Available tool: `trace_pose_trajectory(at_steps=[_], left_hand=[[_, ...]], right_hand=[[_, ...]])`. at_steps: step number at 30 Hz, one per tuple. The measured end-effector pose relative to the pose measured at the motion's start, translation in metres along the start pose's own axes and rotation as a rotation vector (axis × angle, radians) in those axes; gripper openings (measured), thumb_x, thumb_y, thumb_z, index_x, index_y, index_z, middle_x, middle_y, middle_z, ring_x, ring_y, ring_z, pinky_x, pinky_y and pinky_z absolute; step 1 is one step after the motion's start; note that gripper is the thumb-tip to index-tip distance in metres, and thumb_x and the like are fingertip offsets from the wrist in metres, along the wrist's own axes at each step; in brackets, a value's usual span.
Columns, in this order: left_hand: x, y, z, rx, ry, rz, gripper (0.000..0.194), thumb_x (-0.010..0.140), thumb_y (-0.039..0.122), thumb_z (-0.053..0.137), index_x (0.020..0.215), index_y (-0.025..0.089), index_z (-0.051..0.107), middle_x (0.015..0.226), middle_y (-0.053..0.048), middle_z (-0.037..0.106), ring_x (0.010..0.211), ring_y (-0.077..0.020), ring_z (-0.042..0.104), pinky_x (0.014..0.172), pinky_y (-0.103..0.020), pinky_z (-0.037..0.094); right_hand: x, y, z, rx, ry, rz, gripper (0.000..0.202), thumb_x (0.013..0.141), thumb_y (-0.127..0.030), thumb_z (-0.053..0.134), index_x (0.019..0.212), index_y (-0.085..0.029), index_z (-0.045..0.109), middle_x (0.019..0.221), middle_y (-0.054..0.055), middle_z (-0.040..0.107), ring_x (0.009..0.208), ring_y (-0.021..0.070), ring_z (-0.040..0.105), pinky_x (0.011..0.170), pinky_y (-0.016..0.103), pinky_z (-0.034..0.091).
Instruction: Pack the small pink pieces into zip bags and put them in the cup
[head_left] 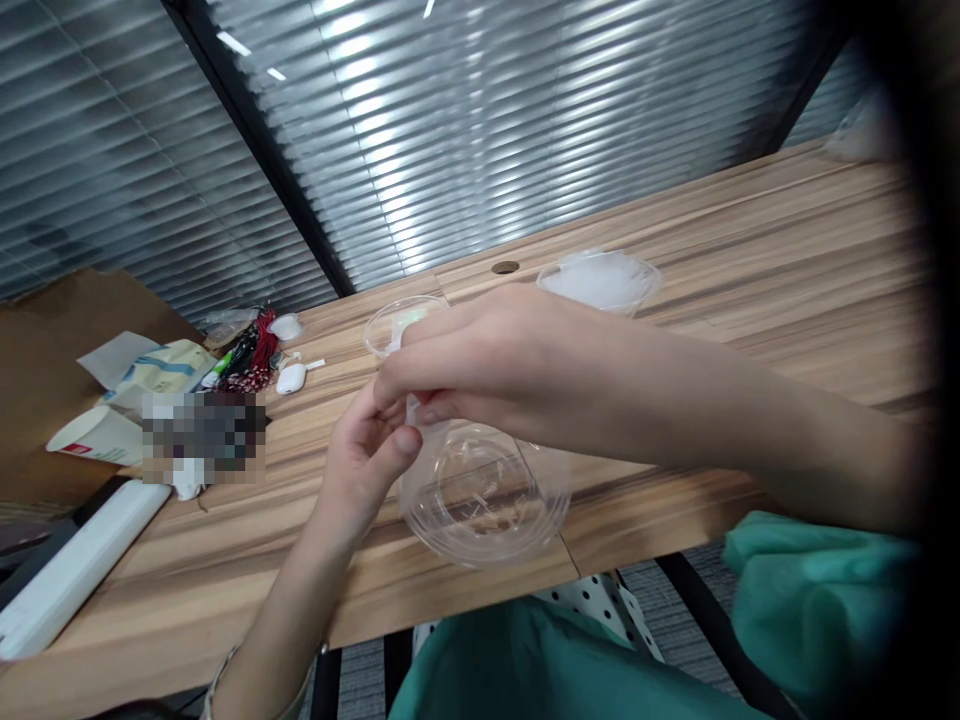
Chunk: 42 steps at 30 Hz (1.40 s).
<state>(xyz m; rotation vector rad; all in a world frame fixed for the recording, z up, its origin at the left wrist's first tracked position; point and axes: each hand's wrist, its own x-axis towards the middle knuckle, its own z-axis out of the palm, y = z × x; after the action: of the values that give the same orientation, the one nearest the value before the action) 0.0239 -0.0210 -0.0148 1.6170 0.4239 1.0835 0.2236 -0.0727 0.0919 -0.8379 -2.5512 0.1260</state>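
Left hand beside clear bowl rim

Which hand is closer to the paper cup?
Left. The left hand is to the right of the paper cup; the right hand is even farther to the right.

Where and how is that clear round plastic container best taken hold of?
I'd grip the clear container by its near rim, coming from the person's side: the curved edge is uncovered there, while the left hand and right hand block part of the far side.
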Motion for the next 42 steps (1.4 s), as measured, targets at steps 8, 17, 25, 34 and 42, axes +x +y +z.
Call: trace_pose_trajectory(at_steps=[8, 17, 25, 34, 42], left_hand=[[-0.001, -0.001, -0.002, 0.034, 0.038, 0.011, 0.042, 0.085, 0.054, 0.064, 0.116, 0.025, 0.068, 0.111, -0.008, 0.071, 0.104, -0.0283, 0.069, 0.089, -0.040, 0.058], [0.002, 0.004, 0.003, -0.028, 0.203, -0.020, 0.040, 0.087, 0.056, 0.061, 0.108, 0.023, 0.067, 0.103, -0.006, 0.072, 0.098, -0.0246, 0.070, 0.086, -0.036, 0.057], [0.008, 0.010, 0.003, -0.006, 0.280, -0.124, 0.038, 0.087, 0.057, 0.059, 0.101, 0.022, 0.066, 0.094, -0.006, 0.074, 0.085, -0.0226, 0.071, 0.075, -0.034, 0.057], [0.007, 0.011, 0.005, -0.090, 0.311, -0.290, 0.039, 0.085, 0.056, 0.062, 0.102, 0.021, 0.067, 0.104, -0.009, 0.075, 0.087, -0.0195, 0.070, 0.075, -0.030, 0.058], [0.008, 0.012, 0.006, -0.067, 0.300, -0.280, 0.040, 0.088, 0.056, 0.060, 0.103, 0.020, 0.067, 0.104, -0.008, 0.075, 0.087, -0.0189, 0.070, 0.077, -0.029, 0.056]], right_hand=[[0.002, 0.003, 0.006, -0.035, 0.090, 0.001, 0.028, 0.098, -0.011, 0.044, 0.092, -0.017, 0.070, 0.082, 0.002, 0.067, 0.074, 0.0149, 0.058, 0.066, 0.027, 0.038], [0.000, -0.002, -0.006, 0.049, 0.188, -0.034, 0.022, 0.093, -0.007, 0.050, 0.090, -0.017, 0.069, 0.086, -0.003, 0.071, 0.074, 0.0078, 0.060, 0.065, 0.023, 0.041], [-0.004, 0.000, 0.008, -0.078, -0.450, 0.037, 0.017, 0.087, -0.006, 0.054, 0.075, -0.016, 0.061, 0.073, -0.001, 0.062, 0.059, 0.0104, 0.050, 0.050, 0.028, 0.031], [0.004, 0.023, 0.056, -0.076, -0.633, 0.041, 0.016, 0.086, -0.016, 0.061, 0.101, -0.014, 0.068, 0.109, 0.008, 0.065, 0.079, 0.0164, 0.058, 0.055, 0.029, 0.033], [0.011, 0.041, 0.080, -0.060, -0.752, 0.059, 0.056, 0.078, -0.023, 0.069, 0.131, -0.013, 0.054, 0.132, 0.014, 0.052, 0.106, 0.0268, 0.057, 0.072, 0.033, 0.045]])
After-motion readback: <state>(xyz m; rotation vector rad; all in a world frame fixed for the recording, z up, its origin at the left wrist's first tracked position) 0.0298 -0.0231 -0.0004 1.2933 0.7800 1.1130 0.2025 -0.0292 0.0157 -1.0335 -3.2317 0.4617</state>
